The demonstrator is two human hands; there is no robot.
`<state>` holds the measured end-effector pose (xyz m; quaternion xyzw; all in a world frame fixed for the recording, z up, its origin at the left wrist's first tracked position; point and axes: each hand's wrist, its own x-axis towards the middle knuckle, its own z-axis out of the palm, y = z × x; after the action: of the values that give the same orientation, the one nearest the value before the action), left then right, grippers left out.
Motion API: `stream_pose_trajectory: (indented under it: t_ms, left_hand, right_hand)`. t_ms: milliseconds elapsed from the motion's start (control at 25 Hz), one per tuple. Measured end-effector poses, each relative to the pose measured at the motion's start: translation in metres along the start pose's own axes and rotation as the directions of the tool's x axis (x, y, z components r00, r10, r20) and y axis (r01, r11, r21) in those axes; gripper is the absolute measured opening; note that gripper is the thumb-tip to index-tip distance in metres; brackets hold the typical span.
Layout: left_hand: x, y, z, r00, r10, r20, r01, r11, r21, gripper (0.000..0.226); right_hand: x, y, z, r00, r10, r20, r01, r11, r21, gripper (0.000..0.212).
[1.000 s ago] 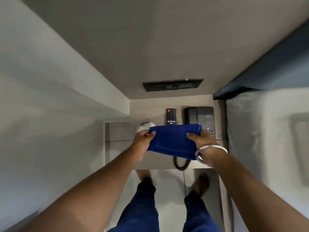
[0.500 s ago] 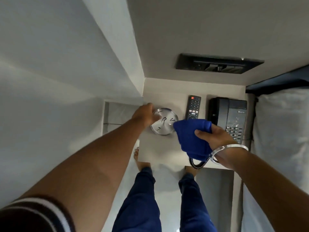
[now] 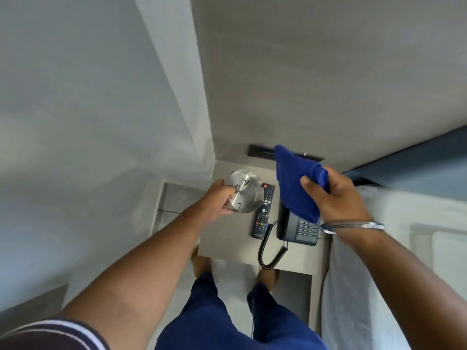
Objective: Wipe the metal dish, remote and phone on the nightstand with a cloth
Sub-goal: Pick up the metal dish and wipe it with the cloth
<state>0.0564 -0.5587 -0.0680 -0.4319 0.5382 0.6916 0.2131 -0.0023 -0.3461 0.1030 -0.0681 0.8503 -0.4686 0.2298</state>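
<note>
My left hand point(image 3: 219, 201) grips the round metal dish point(image 3: 246, 192) by its left rim and holds it tilted above the nightstand point(image 3: 227, 238). My right hand point(image 3: 333, 195) holds a blue cloth point(image 3: 295, 183) raised above the phone, apart from the dish. The black remote point(image 3: 263, 211) lies flat on the nightstand between the dish and the phone. The black desk phone point(image 3: 302, 228) sits at the right, its upper part hidden by the cloth, its coiled cord point(image 3: 270, 251) hanging over the front edge.
A white bed point(image 3: 394, 261) presses against the nightstand's right side. A dark wall panel point(image 3: 260, 151) sits on the wall behind. A white wall rises at the left. My legs and bare feet point(image 3: 199, 261) stand on the floor in front.
My left hand has taken hold of the dish and lifted it off the nightstand. My right hand has raised the cloth up and to the right, uncovering the remote.
</note>
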Motion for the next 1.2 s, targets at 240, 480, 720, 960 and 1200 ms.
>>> stream_pose_trajectory:
  t_ms: [240, 480, 720, 960, 1200]
  left_hand:
    - [-0.151, 0.088, 0.02, 0.843, 0.41, 0.348, -0.148, 0.799, -0.582, 0.06]
    - [-0.264, 0.149, 0.033, 0.591, 0.699, 0.403, -0.111, 0.565, -0.817, 0.081]
    - [-0.317, 0.161, 0.059, 0.464, 0.733, 0.498, -0.165, 0.623, -0.764, 0.076]
    - [-0.348, 0.184, 0.035, 0.455, 0.797, 0.397, -0.328, 0.564, -0.757, 0.072]
    - [-0.368, 0.21, 0.037, 0.353, 0.891, 0.285, -0.499, 0.437, -0.749, 0.068]
  right_hand:
    - [-0.035, -0.116, -0.035, 0.824, -0.448, 0.346, 0.563, 0.71, -0.422, 0.041]
    - [-0.096, -0.197, -0.071, 0.59, -0.643, 0.488, 0.781, 0.301, -0.548, 0.057]
    - [-0.123, -0.23, -0.068, 0.47, -0.681, 0.562, 0.814, 0.088, -0.574, 0.126]
    - [-0.124, -0.265, -0.088, 0.435, -0.698, 0.568, 0.713, -0.118, -0.691, 0.13]
    - [-0.155, -0.265, -0.104, 0.422, -0.749, 0.51, 0.845, 0.122, -0.52, 0.086]
